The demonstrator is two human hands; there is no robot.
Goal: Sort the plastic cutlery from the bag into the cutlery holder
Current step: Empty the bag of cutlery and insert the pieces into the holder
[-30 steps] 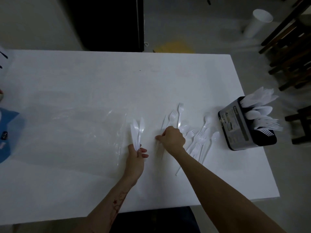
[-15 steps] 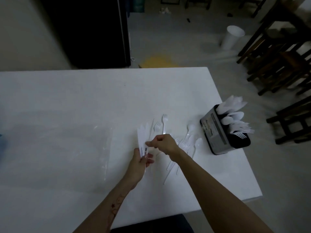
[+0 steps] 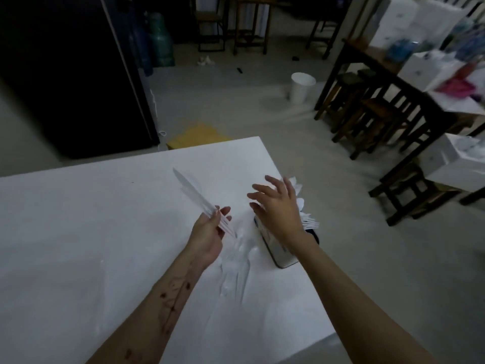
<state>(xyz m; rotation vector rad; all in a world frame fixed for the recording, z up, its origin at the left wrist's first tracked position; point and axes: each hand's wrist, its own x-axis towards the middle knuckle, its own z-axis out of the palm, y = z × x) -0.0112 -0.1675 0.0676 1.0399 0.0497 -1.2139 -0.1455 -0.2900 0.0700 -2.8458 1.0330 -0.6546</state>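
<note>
Dim light falls on a white surface (image 3: 78, 232) at the edge of a cluttered room, with dark wooden stools and a white bin on the floor beyond. Near its right edge stands the cutlery holder (image 3: 278, 252), partly hidden behind the right hand (image 3: 278, 206), with white cutlery already sticking up out of it. The left hand (image 3: 208, 232) is clamped on a small bunch of plastic knives (image 3: 195, 195), handles in the grip, blades fanned up and away to the left. The right hand hangs just above the holder with fingers spread and nothing in it. More loose cutlery (image 3: 236, 261) lies on the surface between the left wrist and the holder. The bag is not clearly visible. The bunch looks ready to go in: squaring the handles first, perhaps with the free hand, should help it drop into one compartment, beside its own kind, without snagging pieces already standing there.
</note>
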